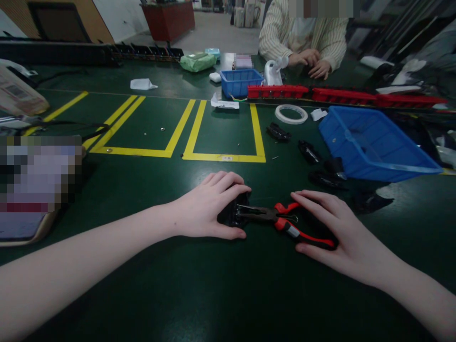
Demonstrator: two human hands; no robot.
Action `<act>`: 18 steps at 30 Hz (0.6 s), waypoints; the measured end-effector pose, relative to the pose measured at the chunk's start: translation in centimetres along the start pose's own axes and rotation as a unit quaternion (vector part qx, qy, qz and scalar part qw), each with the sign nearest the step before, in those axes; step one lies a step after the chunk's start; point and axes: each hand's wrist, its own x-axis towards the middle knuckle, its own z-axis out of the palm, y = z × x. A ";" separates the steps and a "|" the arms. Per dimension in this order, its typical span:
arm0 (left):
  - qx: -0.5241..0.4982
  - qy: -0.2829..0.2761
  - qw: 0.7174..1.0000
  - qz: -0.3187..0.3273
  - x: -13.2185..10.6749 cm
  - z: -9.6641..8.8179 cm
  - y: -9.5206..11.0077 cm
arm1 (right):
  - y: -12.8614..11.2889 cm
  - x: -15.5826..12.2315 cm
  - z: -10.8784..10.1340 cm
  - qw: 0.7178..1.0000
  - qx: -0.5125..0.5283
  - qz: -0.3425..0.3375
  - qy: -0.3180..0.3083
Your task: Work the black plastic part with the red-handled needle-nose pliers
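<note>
My left hand (210,206) curls over a small black plastic part (233,213) and holds it down on the green table (213,285). My right hand (331,228) grips the red handles of a pair of needle-nose pliers (281,221). The pliers' dark jaws point left and reach into the black part. Both hands rest on the table near its front middle.
A tilted blue bin (370,142) lies at right with several black parts (309,152) beside it. A tape roll (291,114), a smaller blue bin (240,81) and red trays (342,94) lie farther back. Another person's hands (313,61) rest across the table. Yellow floor-style lines (185,126) mark the tabletop.
</note>
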 end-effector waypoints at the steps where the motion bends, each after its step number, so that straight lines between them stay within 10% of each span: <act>1: 0.000 0.000 1.000 0.000 0.0 0.0 0.0 | 0.0 0.0 0.0 1.000 0.009 -0.001 0.004; 18: 0.023 0.001 1.000 0.005 -0.1 0.0 0.2 | -1.5 1.0 0.8 0.999 0.017 0.040 0.022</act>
